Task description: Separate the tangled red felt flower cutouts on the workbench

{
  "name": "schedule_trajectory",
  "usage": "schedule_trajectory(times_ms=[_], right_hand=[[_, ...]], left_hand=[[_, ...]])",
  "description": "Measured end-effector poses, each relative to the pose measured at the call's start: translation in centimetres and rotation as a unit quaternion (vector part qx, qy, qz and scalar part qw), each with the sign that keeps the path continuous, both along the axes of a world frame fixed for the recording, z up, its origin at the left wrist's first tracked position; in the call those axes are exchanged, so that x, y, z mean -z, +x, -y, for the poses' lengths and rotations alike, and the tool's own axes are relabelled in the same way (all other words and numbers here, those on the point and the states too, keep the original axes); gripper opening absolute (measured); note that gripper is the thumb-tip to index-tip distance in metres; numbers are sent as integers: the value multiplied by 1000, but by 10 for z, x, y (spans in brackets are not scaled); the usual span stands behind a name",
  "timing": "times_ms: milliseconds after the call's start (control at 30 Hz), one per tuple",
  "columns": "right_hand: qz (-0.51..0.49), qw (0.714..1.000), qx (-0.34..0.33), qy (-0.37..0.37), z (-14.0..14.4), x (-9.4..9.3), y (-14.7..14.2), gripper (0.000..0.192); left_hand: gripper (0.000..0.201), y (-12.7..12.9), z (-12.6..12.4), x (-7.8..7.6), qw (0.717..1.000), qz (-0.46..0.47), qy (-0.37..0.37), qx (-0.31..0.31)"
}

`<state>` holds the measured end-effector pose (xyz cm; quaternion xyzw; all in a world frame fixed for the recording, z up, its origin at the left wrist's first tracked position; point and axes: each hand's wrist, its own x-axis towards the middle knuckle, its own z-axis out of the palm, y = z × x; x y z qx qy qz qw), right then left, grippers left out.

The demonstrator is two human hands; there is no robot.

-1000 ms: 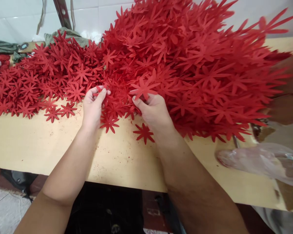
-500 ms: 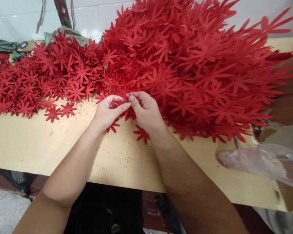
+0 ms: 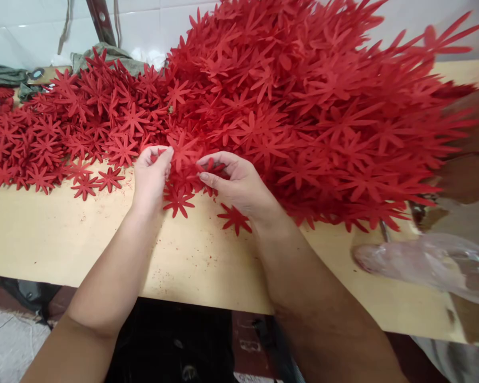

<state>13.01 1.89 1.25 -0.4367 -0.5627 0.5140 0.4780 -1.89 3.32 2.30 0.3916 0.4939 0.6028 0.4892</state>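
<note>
The left hand [image 3: 151,178] pinches a small red flower cutout [image 3: 182,149] between thumb and fingers at the near edge of the heap; the right hand [image 3: 237,183] is half curled, its thumb and fingertips closed on the edges of red flower pieces just beside the left, so the two hands nearly meet over the same spot. The cutouts are flat, matte, felt-like shapes with narrow pointed petals spreading from a centre, all the same deep red; they lie in a great pile [image 3: 303,96] that rises high to the right and thins out to a low spread on the left. Two loose flowers lie apart from the pile on the bare board, one [image 3: 178,201] under the left hand and one [image 3: 234,218] by the right wrist. The table [image 3: 64,234] is pale, smooth wood-coloured board, speckled with tiny red crumbs near the hands. At the right edge lies a crumpled clear plastic bag [image 3: 431,263], thin and glossy; what it holds I cannot tell. Behind the pile, on the left, a rumpled grey-green cloth [image 3: 112,56] sits against a white tiled wall [image 3: 24,32].
</note>
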Motion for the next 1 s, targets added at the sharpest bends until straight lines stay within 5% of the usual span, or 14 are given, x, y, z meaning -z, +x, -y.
schedule_trajectory(times_ms=[167, 400, 800, 1000], right_hand=[[-26, 999, -9, -27, -1, 1, -1, 30], [-22, 996, 75, -33, -6, 3, 2, 11], [-83, 989, 105, -55, -8, 5, -3, 17], [-82, 991, 96, -33, -5, 2, -3, 12]], left_hand=[[16, 0, -4, 4, 1000, -14, -1, 6], [18, 2, -1, 3, 998, -30, 32, -34], [15, 11, 8, 2, 994, -62, 53, 75], [23, 7, 4, 10, 990, -83, 101, 47]])
